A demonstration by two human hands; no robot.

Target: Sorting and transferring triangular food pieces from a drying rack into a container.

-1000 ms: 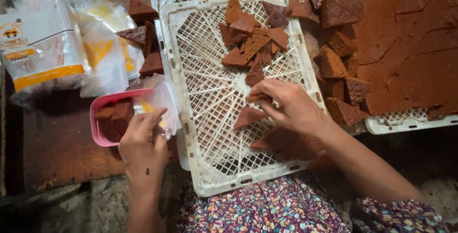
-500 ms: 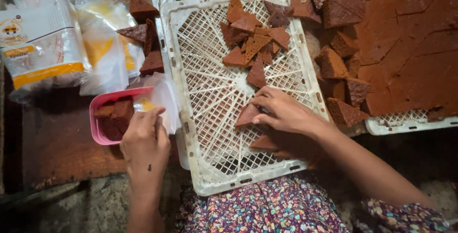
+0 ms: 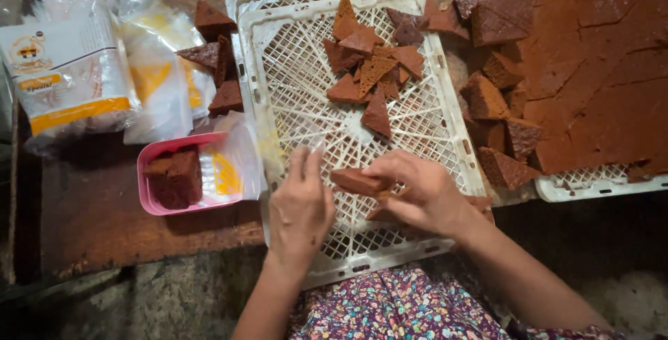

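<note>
My right hand point(image 3: 424, 194) holds a brown triangular cake slice point(image 3: 358, 181) over the near part of a white lattice crate point(image 3: 424, 128). My left hand point(image 3: 300, 211) hovers just left of that slice with its fingers together and a thin clear plastic bag point(image 3: 313, 146) at the fingertips. Farther back on the crate lies a pile of triangular cake pieces point(image 3: 369, 72). More slices lie under my right hand, partly hidden.
A pink tray point(image 3: 149, 201) with cake pieces and a clear bag sits to the left on the wooden table. Packs of printed plastic bags point(image 3: 69, 75) lie at the far left. A large slab of brown cake point(image 3: 598, 68) fills a second crate on the right.
My left hand left the pink tray and moved right onto the white crate. My right hand lifted a cake slice and turned it toward the left hand.
</note>
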